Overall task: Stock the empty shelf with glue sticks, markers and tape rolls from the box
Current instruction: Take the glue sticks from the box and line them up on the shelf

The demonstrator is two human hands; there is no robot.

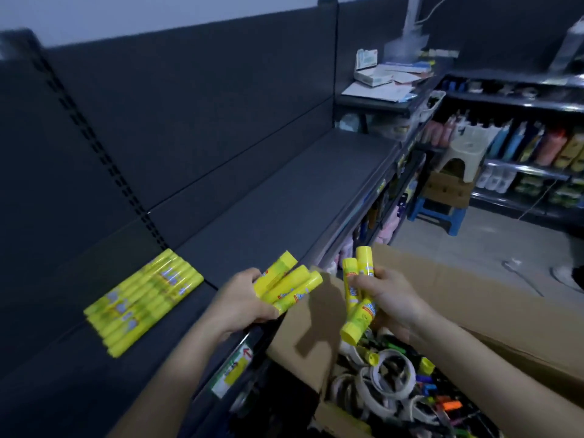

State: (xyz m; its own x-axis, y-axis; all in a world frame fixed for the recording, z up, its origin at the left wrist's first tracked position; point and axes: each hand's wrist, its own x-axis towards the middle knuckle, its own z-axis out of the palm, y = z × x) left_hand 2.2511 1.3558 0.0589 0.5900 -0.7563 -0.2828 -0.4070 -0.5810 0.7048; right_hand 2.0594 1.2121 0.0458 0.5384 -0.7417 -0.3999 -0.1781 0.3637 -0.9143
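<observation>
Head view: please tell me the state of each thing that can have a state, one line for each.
Left hand: closed on three glue sticks.
Right hand: closed on about three more glue sticks.
Row of glue sticks: lying flat, side by side, on the shelf.
Shelf: mostly bare.
Box: flaps open, tape rolls and markers inside.

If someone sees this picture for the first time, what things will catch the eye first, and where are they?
The bright yellow glue sticks stand out against the dark shelf: a neat row lies flat on it at the left. The left hand holds about three more over the shelf edge, and the right hand grips another bunch above the open cardboard box. Inside the box, at the bottom right, white tape rolls and coloured markers lie jumbled together.
</observation>
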